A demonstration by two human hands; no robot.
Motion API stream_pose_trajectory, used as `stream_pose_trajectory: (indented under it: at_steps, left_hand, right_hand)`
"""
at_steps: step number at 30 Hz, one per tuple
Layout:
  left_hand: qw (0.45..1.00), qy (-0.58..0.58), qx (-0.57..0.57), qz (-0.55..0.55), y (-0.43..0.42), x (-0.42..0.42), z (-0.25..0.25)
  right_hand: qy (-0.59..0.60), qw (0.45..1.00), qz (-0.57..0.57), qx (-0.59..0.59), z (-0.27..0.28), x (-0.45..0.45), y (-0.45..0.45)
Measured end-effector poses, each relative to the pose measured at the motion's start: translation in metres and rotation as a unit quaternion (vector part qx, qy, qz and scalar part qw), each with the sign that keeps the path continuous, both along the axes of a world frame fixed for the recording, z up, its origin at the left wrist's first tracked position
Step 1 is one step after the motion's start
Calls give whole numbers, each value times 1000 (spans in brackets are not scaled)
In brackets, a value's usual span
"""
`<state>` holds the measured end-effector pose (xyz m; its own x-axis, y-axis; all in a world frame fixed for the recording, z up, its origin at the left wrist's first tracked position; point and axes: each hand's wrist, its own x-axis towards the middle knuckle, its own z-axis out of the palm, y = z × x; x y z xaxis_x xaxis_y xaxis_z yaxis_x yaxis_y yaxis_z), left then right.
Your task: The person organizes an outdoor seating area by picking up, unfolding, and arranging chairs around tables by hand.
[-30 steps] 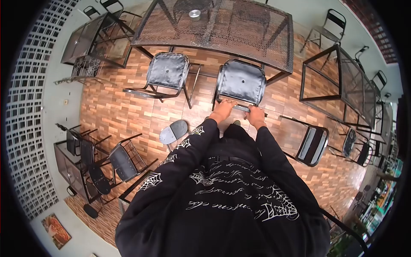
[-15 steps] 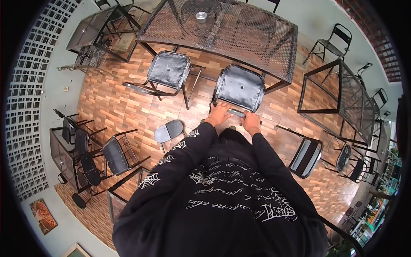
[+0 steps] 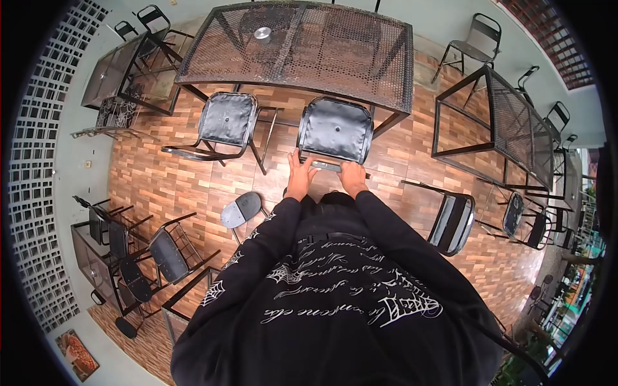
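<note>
The left hand (image 3: 299,175) has spread its fingers since the earlier frame, and the chairs and table all sit further left, mostly because the view has turned; whether the near chair slid too, I cannot tell. That black padded chair (image 3: 337,128) is upright at upper centre of the frame, its seat towards the mesh-topped worktop (image 3: 347,48) and its backrest (image 3: 327,166) towards the person, which puts the top bar within easy reach. The right hand (image 3: 353,178) is closed around the bar's right end; the left is loosely open at the other end, thumb close against it, probably steadying more than gripping. Having one at each end likely keeps the chair square. A second padded chair (image 3: 226,122) stands beside it to the left, and a round metal dish (image 3: 262,34) rests on the mesh
</note>
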<state>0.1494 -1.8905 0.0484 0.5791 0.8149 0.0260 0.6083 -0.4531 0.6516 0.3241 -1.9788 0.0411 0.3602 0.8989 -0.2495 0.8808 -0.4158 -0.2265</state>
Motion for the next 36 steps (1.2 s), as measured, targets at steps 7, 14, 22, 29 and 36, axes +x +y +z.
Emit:
stream_pose_trajectory:
  at_steps: [7, 14, 22, 29, 36]
  left_hand:
    - [999, 6, -23, -25, 22, 16, -6]
    - [1000, 9, -16, -18, 26, 41, -8]
    - [998, 29, -1, -47, 50, 62, -4]
    - [996, 63, -48, -30, 60, 84, 4]
    - [995, 77, -55, -40, 72, 95, -2]
  right_hand:
    - [-7, 1000, 5, 17, 1, 20, 13]
    - [-6, 999, 22, 41, -9, 49, 18]
    - [-8, 999, 26, 32, -6, 71, 36]
    - [4, 1000, 4, 6, -6, 91, 50]
    - [-27, 999, 9, 29, -10, 99, 53]
